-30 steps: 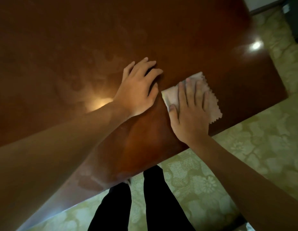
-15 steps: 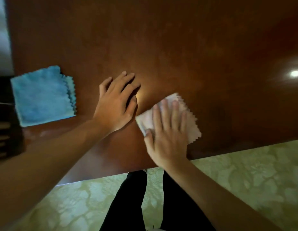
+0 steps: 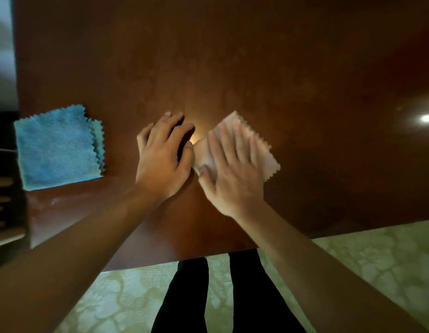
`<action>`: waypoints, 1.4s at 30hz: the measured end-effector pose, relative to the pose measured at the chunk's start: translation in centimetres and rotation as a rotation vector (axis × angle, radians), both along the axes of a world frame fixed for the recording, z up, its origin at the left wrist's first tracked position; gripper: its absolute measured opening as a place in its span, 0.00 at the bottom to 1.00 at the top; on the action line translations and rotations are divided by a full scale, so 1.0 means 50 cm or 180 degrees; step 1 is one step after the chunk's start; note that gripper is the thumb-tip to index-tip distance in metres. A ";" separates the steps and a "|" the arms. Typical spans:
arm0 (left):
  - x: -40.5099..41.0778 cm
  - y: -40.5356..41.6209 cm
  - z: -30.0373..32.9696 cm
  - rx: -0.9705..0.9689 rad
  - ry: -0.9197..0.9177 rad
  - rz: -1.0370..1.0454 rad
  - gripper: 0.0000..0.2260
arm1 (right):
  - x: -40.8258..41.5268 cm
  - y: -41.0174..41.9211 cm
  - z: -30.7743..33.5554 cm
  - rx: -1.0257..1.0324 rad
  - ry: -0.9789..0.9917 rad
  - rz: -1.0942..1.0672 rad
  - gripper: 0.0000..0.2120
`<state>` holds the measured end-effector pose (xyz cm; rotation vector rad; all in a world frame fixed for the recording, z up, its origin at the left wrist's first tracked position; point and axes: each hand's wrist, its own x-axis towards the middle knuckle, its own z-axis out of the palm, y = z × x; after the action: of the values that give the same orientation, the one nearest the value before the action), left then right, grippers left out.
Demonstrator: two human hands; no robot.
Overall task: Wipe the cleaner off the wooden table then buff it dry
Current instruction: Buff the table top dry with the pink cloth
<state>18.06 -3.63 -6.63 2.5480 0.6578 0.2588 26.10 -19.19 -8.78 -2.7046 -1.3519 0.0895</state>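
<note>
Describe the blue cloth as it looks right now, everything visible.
The blue cloth is a fluffy, microfibre-looking square with zigzag-cut edges, folded so that layered edges show along its right side. It lies flat near the left edge of the wooden table, left of the left hand. Neither hand touches it.

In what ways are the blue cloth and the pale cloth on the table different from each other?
The blue cloth lies untouched at the table's left end; the pale cloth sits under the flat right hand. The blue cloth looks larger and plusher, the pale cloth smaller and thinner. The blue cloth lies about square to the table's edge, the pale cloth turned cornerwise. Both have zigzag edges.
</note>
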 end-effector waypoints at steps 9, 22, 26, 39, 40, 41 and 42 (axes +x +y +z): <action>0.072 -0.098 -0.008 0.0311 0.0310 -0.0379 0.23 | 0.301 -0.163 0.014 -0.0161 -0.0173 -0.1113 0.33; 0.070 -0.093 -0.020 0.0308 0.0207 -0.0300 0.24 | 0.377 -0.172 0.026 -0.0220 -0.0082 -0.1392 0.35; 0.068 -0.093 -0.024 0.0200 0.0070 -0.0284 0.23 | 0.362 -0.077 0.018 -0.0280 -0.0119 -0.0952 0.33; 0.020 -0.034 0.016 -0.0007 -0.0427 0.0782 0.13 | 0.009 -0.028 0.002 -0.0146 0.0281 0.1459 0.35; 0.003 -0.023 0.014 0.0102 -0.0301 0.0739 0.14 | -0.039 -0.048 0.001 -0.0089 0.0302 0.1680 0.34; -0.014 -0.014 0.011 0.0189 -0.0146 0.0666 0.14 | -0.076 -0.064 0.002 -0.0069 0.0280 0.1834 0.34; -0.030 -0.006 0.008 0.0267 0.0000 0.0593 0.15 | -0.099 -0.076 0.002 -0.0059 0.0235 0.1915 0.34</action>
<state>16.58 -3.95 -6.23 2.5675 0.9034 0.3566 21.15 -23.00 -8.66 -2.1836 -2.0882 0.2492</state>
